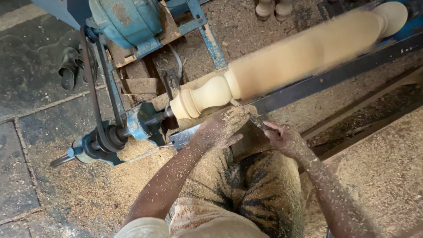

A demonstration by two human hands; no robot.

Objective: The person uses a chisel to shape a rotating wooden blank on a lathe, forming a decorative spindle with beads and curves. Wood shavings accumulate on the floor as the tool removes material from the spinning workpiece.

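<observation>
Against the spinning spindle (pixel 246 79), both hands' fingers (left (pixel 227 125), right (pixel 284 139)) clenched round a chisel (pixel 257 122).

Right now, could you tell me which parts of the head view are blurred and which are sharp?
In the head view, the long wooden spindle is smeared along its thick section, while its rounded end near the drive looks crisper. The left hand, right hand, chisel and blue motor are sharp. Light is soft and even, without glare; the sawdust-covered floor stays clear.
</observation>
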